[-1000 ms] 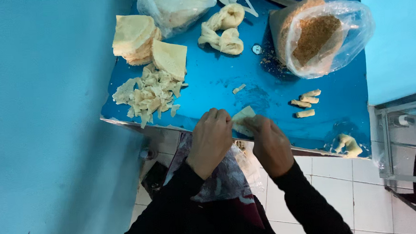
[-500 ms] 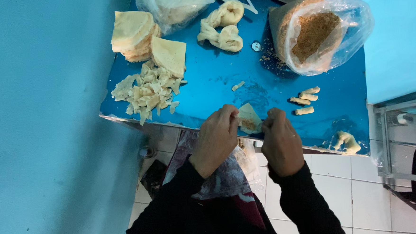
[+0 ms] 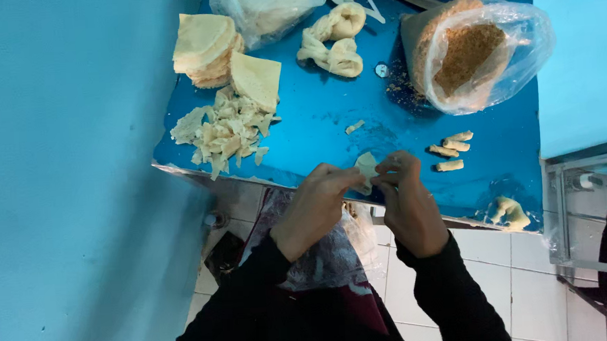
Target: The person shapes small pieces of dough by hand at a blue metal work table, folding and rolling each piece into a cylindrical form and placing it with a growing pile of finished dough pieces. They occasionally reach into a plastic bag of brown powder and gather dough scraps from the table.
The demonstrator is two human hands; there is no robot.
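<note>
Pale dough wrapper [image 3: 366, 167], pinched between the closed fingertips of the left hand [image 3: 317, 206] and right hand [image 3: 406, 201] over the blue table's [image 3: 328, 117] near edge, wants an even, gentle fold, I judge.

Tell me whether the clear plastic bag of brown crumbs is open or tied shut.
Open. The bag has its mouth spread wide, baring the brown crumbs inside, and some crumbs lie spilled on the blue table beside it.
</note>
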